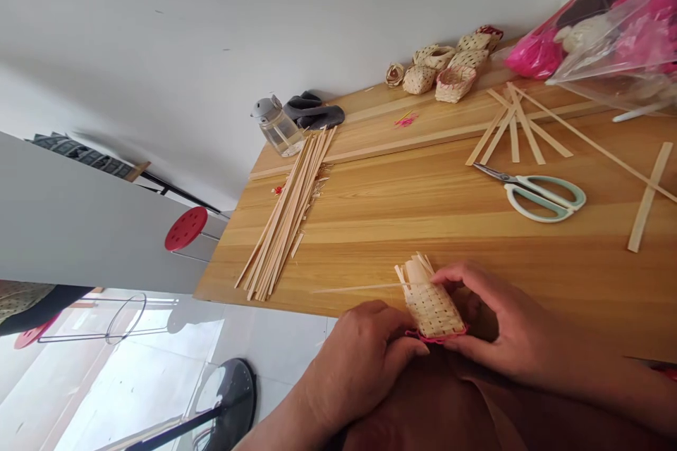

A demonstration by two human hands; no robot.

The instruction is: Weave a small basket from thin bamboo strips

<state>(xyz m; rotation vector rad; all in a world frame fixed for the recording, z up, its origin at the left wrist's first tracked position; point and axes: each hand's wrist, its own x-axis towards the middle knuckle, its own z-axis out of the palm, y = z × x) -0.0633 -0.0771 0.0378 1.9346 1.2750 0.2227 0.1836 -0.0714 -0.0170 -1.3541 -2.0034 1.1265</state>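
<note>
A small woven piece of pale strips with a pink thread along its lower edge is held at the near edge of the wooden table. My left hand pinches its lower left corner. My right hand grips its right side, with the forefinger on its top. Loose strip ends stick up from the piece, and one thin strip runs out of it to the left.
A bundle of long strips lies on the left, scissors and crossed strips on the right. At the back stand several small woven baskets, a glass jar, a dark cloth and a plastic bag. A red stool stands beside the table.
</note>
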